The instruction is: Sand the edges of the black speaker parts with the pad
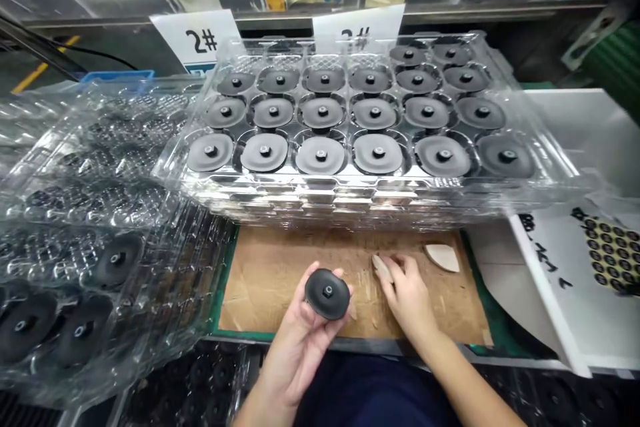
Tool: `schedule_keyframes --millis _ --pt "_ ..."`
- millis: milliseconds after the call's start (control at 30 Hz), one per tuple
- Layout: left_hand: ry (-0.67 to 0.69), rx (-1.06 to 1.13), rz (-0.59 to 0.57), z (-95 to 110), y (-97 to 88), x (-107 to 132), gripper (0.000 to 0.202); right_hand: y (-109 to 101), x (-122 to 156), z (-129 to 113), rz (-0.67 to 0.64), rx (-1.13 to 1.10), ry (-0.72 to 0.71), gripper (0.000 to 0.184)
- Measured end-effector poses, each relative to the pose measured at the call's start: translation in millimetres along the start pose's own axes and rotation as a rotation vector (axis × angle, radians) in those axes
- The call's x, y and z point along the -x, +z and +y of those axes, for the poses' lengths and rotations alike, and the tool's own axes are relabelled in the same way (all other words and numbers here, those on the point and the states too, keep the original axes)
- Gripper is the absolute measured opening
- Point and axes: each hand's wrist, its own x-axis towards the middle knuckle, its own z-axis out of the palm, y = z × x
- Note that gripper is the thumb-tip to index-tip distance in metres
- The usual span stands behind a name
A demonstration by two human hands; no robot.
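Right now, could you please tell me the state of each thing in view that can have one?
Left hand: palm up, holding
Black disc: held, knobbed side toward the camera
Right hand: fingers closed
First pale piece: pinched in the right hand
Second pale piece: lying on the brown board
Middle top tray: nearest three rows filled, back row partly filled
Left top tray: partly filled

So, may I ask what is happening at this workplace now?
A person's left hand holds up a black disc with a raised centre. The right hand grips a small beige piece over a brown board, where a second beige piece lies. Behind them, a clear plastic tray holds rows of similar discs.
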Motion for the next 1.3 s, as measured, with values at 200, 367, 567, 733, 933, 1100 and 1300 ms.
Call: schedule_keyframes --millis 200,367,567,733,933,1100,1300 --pt "0.027 -0.046 0.067 0.8 5.3 -9.4 0.060 -6.8 14.2 -18.0 -0.121 -0.156 -0.068 0.024" --pt "0.039 -0.062 0.067 0.5 11.0 -13.1 0.052 -18.1 8.6 -39.0 -0.145 -0.247 -0.070 0.020" --pt "0.071 -0.117 0.116 -4.4 19.7 -12.2 0.060 -55.2 -16.8 -100.8 -0.002 -0.392 -0.175 0.029" --pt "0.084 -0.143 0.176 -2.8 20.7 -5.8 0.058 -65.9 -19.2 -128.6 -0.313 -0.389 -0.351 0.023" --pt "0.014 -0.159 0.065 -4.0 27.9 1.0 0.054 -71.2 -16.7 -127.3 -0.116 -0.326 -0.425 0.025" --pt "0.003 -0.170 0.075 -4.0 32.6 6.5 0.056 -81.8 -6.3 -125.7 -0.271 -0.341 -0.396 0.021" --pt "-0.020 -0.201 0.002 -7.7 43.3 10.4 0.042 -86.2 -3.5 -132.2 -0.105 -0.308 -0.491 0.024"
